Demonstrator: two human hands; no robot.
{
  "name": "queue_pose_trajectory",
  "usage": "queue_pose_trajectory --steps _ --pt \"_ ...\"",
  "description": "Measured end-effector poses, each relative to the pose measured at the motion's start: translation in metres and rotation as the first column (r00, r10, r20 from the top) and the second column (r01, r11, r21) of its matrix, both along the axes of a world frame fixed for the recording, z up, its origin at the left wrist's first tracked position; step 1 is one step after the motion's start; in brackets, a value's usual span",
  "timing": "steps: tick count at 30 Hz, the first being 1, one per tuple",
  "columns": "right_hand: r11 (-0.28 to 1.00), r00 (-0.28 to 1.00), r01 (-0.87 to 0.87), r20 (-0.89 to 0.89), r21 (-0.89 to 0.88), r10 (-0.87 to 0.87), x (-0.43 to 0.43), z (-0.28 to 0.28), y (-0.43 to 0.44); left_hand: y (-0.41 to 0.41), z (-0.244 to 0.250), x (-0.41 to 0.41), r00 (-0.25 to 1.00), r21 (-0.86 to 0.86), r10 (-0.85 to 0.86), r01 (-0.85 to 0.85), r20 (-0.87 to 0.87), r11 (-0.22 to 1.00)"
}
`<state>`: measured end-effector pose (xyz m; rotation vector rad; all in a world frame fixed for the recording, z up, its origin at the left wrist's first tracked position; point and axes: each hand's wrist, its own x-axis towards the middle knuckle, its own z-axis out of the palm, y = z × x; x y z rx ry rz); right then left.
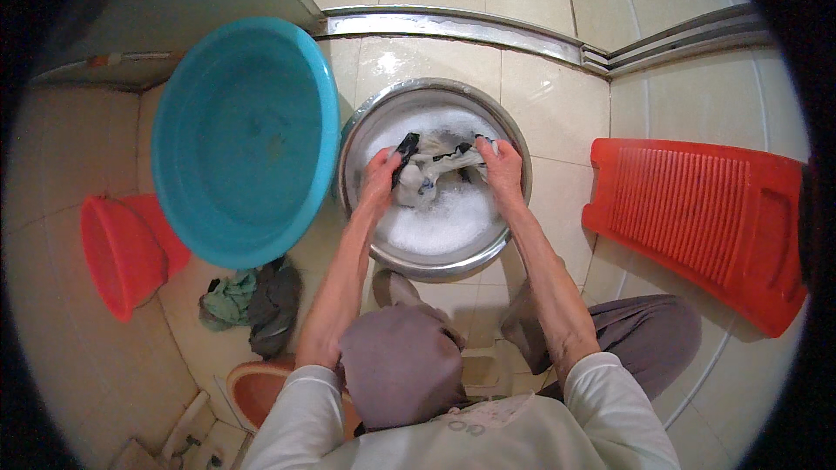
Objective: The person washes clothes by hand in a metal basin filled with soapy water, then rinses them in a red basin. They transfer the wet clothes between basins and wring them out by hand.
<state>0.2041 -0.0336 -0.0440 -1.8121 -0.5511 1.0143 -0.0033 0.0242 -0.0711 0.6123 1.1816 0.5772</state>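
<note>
A round stainless-steel basin stands on the tiled floor before me, with white suds over the water in it. Both of my hands grip a wet, light-coloured cloth garment with dark trim, stretched between them above the foam. My left hand holds a black part of it near the basin's left side. On the other side my right hand pinches the pale end. A bunched part of the garment hangs down to the suds below my left fingers. My fingertips are partly hidden by the fabric.
A large teal plastic tub stands left of the basin, beside a red bucket. Green cloth and dark cloth lie on the floor. A red washboard leans at the right wall. A metal door track crosses behind.
</note>
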Motion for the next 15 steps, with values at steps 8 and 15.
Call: queue_pose_trajectory --steps 8,15 --pt "0.994 0.936 0.046 -0.351 0.1 -0.008 -0.005 0.058 0.006 -0.016 0.05 -0.009 0.891 0.057 0.057 -0.092 0.45 0.994" --pt "0.934 0.962 0.088 -0.274 0.346 0.011 -0.014 0.086 0.02 -0.026 0.057 -0.015 0.858 0.041 0.061 -0.095 0.51 0.995"
